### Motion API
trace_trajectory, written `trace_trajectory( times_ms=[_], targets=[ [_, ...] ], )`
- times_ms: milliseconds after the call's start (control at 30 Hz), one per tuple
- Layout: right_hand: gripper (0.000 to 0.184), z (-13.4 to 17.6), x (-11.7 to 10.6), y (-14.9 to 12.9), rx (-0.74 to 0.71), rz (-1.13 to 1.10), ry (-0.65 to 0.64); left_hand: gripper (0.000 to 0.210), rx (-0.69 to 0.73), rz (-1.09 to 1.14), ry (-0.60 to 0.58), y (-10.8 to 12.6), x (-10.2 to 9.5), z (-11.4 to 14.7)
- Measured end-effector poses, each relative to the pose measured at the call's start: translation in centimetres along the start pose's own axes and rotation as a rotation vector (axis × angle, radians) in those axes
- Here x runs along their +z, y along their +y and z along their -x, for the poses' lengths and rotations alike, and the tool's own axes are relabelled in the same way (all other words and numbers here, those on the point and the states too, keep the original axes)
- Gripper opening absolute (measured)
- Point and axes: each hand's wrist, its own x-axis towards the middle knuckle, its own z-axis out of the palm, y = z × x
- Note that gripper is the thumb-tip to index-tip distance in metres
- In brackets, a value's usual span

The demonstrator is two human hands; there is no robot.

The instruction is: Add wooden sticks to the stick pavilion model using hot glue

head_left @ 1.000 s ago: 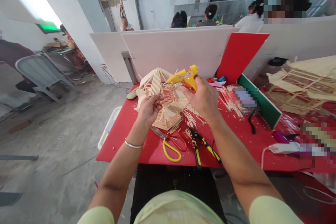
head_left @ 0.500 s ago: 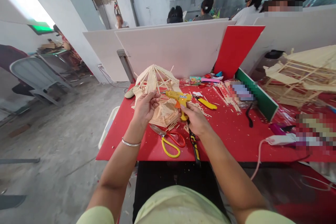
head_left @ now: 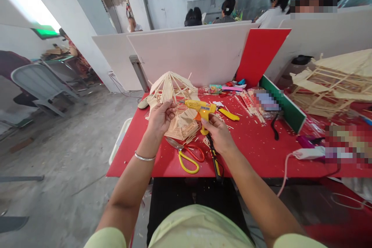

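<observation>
My right hand [head_left: 218,128] grips the handle of a yellow hot glue gun [head_left: 200,106], its nozzle pointing left. The fingers of my left hand [head_left: 163,117] are pinched close to that nozzle; whatever they hold is too small to make out. Behind and below both hands stands a model building [head_left: 170,85] of pale wooden sticks with a peaked roof. Scissors [head_left: 181,149] with one red and one yellow handle lie in front of it. A black and yellow tool [head_left: 215,159] rests below my right hand, near the table's front edge.
Yellow-handled pliers [head_left: 228,114] and loose sticks [head_left: 251,104] lie on the red table [head_left: 247,151]. A green board [head_left: 283,102] stands at the right, with a larger stick model [head_left: 334,81] beyond. White panels [head_left: 188,52] close off the back; several people sit behind them.
The glue gun and my right hand have shifted slightly to the right, away from my left fingers. My left hand has stayed nearly in place.
</observation>
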Motion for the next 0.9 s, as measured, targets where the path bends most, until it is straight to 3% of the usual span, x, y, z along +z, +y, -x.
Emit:
trace_trajectory(
  times_ms=[100,200,367,467,567,767,900],
  targets=[
    [0.041,-0.2,0.0,0.1,-0.013,0.015,-0.002,0.006,-0.028,0.044,-0.002,0.2,0.1,0.0],
    [0.042,-0.2,0.1,0.1,-0.096,0.097,0.005,0.007,-0.184,0.177,-0.061,0.6,0.0,0.0],
    [0.033,0.1,0.4,-0.8,-0.405,0.566,0.106,0.019,-0.386,0.376,-0.168,0.8,-0.5,0.1],
    [0.024,0.0,0.8,-1.5,-0.637,0.817,0.163,0.022,-0.414,0.446,-0.185,0.6,-0.6,0.1],
    [0.020,-0.6,1.3,-2.0,-0.793,0.930,0.166,0.021,-0.413,0.468,-0.202,0.5,-0.7,0.3],
    [0.029,-1.3,2.0,-3.0,-0.895,1.087,0.103,0.019,-0.384,0.478,-0.263,0.4,-0.8,0.5],
    [0.033,-1.2,2.8,-4.8,-0.934,1.248,0.060,0.012,-0.374,0.450,-0.241,0.4,-0.9,0.5]
  ],
)
